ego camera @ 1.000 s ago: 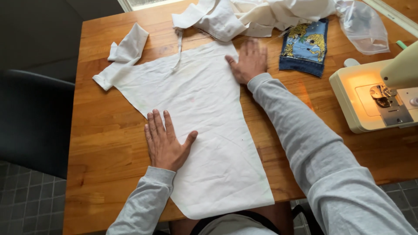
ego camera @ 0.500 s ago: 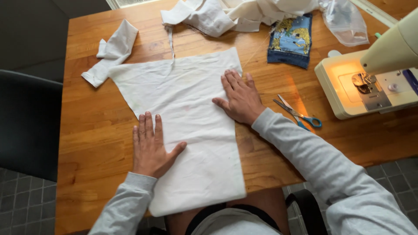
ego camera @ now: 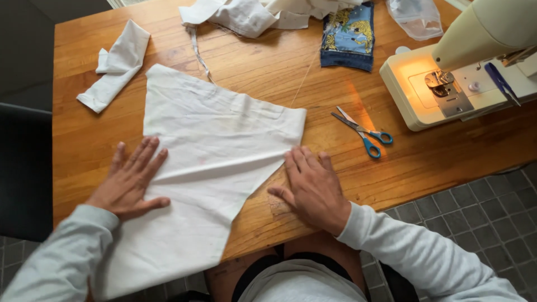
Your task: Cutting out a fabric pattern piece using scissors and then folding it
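While both hands (ego camera: 130, 183) (ego camera: 314, 189) press white cloth (ego camera: 215, 151), fingers spread flat, wooden table (ego camera: 442, 162) meets grey tiles (ego camera: 475, 212).

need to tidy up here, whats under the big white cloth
The white cloth lies flat on the wooden table, its lower end hanging over the near edge. The left hand presses on it; the right hand rests at its edge. Anything beneath is covered.

Just 1 view here, worn on the person's head, looking steeply down and close over the wooden tabletop (ego camera: 235, 72), the hands and grey sleeves low in the frame, a sewing machine (ego camera: 447, 84) at the upper right edge, tiled floor (ego camera: 475, 207) showing below right.
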